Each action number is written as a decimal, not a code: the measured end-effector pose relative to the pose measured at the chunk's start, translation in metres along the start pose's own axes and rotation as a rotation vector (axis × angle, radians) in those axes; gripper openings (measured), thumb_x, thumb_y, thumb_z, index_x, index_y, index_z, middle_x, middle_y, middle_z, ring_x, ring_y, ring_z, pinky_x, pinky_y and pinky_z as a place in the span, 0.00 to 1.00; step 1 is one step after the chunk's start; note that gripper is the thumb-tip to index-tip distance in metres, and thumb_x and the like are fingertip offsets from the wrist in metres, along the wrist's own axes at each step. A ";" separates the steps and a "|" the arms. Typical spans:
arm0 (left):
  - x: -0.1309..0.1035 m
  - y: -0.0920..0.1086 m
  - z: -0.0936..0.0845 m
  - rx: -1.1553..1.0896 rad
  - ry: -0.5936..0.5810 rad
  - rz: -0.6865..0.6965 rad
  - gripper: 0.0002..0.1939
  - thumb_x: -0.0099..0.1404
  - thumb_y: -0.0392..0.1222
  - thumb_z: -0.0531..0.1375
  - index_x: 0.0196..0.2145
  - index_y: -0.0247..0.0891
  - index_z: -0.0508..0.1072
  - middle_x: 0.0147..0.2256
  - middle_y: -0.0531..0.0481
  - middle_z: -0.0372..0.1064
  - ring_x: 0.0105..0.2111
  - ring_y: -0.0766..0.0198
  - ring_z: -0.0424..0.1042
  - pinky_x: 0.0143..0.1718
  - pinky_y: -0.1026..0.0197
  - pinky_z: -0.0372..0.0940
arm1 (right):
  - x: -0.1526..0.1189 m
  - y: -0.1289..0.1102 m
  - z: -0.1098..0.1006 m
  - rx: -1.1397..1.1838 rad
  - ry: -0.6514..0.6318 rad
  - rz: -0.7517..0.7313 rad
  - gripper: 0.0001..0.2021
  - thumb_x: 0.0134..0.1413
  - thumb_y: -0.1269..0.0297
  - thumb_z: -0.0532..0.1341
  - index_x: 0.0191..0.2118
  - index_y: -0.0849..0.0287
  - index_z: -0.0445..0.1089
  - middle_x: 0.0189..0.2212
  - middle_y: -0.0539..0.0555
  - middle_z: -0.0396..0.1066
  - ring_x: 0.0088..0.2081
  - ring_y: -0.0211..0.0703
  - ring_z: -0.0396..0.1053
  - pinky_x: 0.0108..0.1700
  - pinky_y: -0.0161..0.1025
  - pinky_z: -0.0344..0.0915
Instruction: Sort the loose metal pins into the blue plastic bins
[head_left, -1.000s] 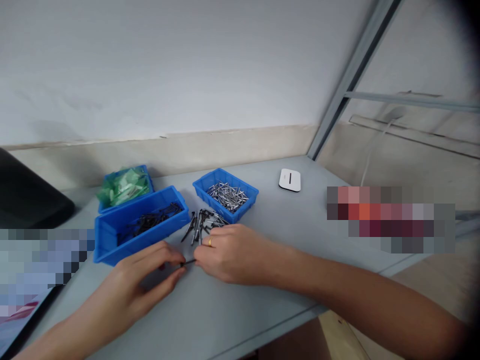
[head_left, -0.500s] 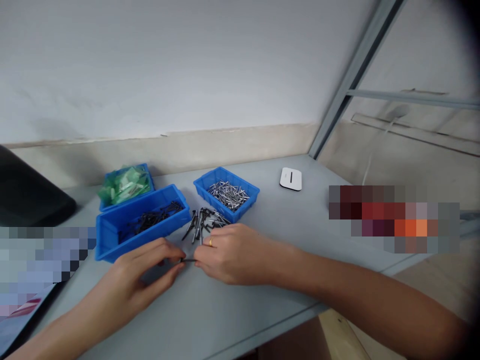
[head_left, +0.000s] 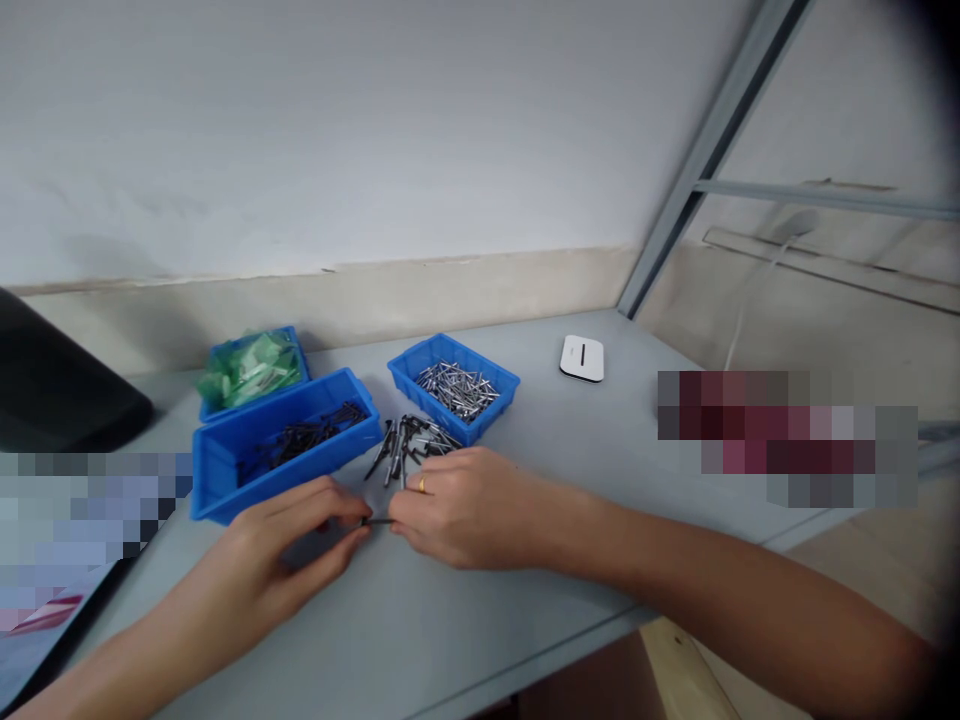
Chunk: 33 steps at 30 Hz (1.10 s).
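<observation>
A thin dark screw (head_left: 381,521) lies level between my two hands, over the grey table. Its left end is pinched by the thumb and fingertips of my left hand (head_left: 292,545). My right hand (head_left: 454,508), with a ring on one finger, grips the other end; what else its fingers hold is hidden. Just beyond my hands lies a loose pile of dark and silver pieces (head_left: 405,445). A blue bin (head_left: 214,480) with dark screws stands behind my left hand. Another blue bin (head_left: 472,432) holds many silver pins (head_left: 457,390).
Green plastic bags (head_left: 259,370) fill a third blue bin at the back left. A white device (head_left: 582,358) sits at the back right of the table (head_left: 360,640). A black object (head_left: 60,390) stands at the left, and a metal frame post (head_left: 675,215) rises at the right.
</observation>
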<state>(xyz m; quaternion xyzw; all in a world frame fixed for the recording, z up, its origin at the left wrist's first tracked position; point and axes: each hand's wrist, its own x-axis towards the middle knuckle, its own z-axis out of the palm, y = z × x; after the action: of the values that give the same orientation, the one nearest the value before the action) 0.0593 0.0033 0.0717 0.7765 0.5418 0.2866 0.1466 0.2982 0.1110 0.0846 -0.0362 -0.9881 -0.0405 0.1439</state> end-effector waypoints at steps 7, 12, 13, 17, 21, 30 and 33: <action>-0.001 -0.009 0.002 0.015 -0.007 0.056 0.09 0.76 0.48 0.60 0.42 0.48 0.80 0.36 0.56 0.82 0.33 0.63 0.82 0.35 0.69 0.73 | -0.001 0.000 0.000 0.004 0.004 0.010 0.10 0.76 0.66 0.56 0.39 0.58 0.70 0.28 0.50 0.75 0.33 0.42 0.75 0.32 0.40 0.60; 0.001 -0.005 0.001 0.007 0.012 0.068 0.07 0.76 0.46 0.61 0.42 0.49 0.80 0.34 0.59 0.81 0.32 0.65 0.81 0.35 0.70 0.73 | -0.001 0.001 0.001 0.000 0.015 -0.003 0.11 0.77 0.66 0.55 0.38 0.58 0.70 0.28 0.50 0.75 0.33 0.41 0.74 0.32 0.39 0.60; 0.001 -0.004 0.001 0.005 0.015 0.070 0.07 0.76 0.46 0.61 0.42 0.49 0.80 0.34 0.59 0.81 0.32 0.66 0.81 0.35 0.71 0.72 | -0.001 0.001 0.001 0.001 0.019 -0.003 0.11 0.77 0.66 0.55 0.38 0.58 0.70 0.28 0.50 0.75 0.33 0.41 0.74 0.32 0.39 0.59; -0.001 -0.005 0.002 0.005 0.016 0.069 0.07 0.76 0.48 0.61 0.41 0.49 0.80 0.34 0.58 0.82 0.31 0.65 0.81 0.32 0.71 0.72 | -0.001 0.001 0.002 0.009 0.025 -0.005 0.11 0.76 0.66 0.56 0.38 0.59 0.70 0.28 0.51 0.75 0.33 0.40 0.74 0.32 0.39 0.59; -0.001 -0.006 0.002 0.014 0.009 0.066 0.07 0.75 0.47 0.61 0.41 0.49 0.80 0.34 0.58 0.82 0.31 0.65 0.81 0.32 0.70 0.72 | -0.001 0.001 0.003 -0.001 0.045 -0.015 0.11 0.76 0.66 0.56 0.38 0.59 0.70 0.28 0.50 0.75 0.33 0.41 0.74 0.33 0.39 0.60; 0.000 -0.005 0.001 0.010 -0.008 0.054 0.09 0.76 0.48 0.60 0.41 0.48 0.80 0.34 0.58 0.82 0.31 0.65 0.82 0.34 0.70 0.73 | -0.002 0.001 0.002 -0.014 0.055 -0.016 0.11 0.75 0.66 0.57 0.37 0.58 0.70 0.27 0.49 0.74 0.32 0.40 0.74 0.31 0.40 0.59; 0.002 -0.003 0.001 -0.004 -0.003 0.074 0.08 0.76 0.46 0.60 0.41 0.48 0.80 0.34 0.58 0.82 0.32 0.66 0.82 0.34 0.71 0.73 | -0.001 0.001 0.001 -0.006 0.047 -0.011 0.11 0.75 0.66 0.56 0.37 0.58 0.70 0.27 0.49 0.74 0.32 0.40 0.73 0.31 0.40 0.59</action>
<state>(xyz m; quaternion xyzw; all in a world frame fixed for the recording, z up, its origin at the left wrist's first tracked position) 0.0576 0.0067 0.0700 0.7961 0.5119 0.2917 0.1383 0.2993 0.1115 0.0831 -0.0304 -0.9846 -0.0449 0.1665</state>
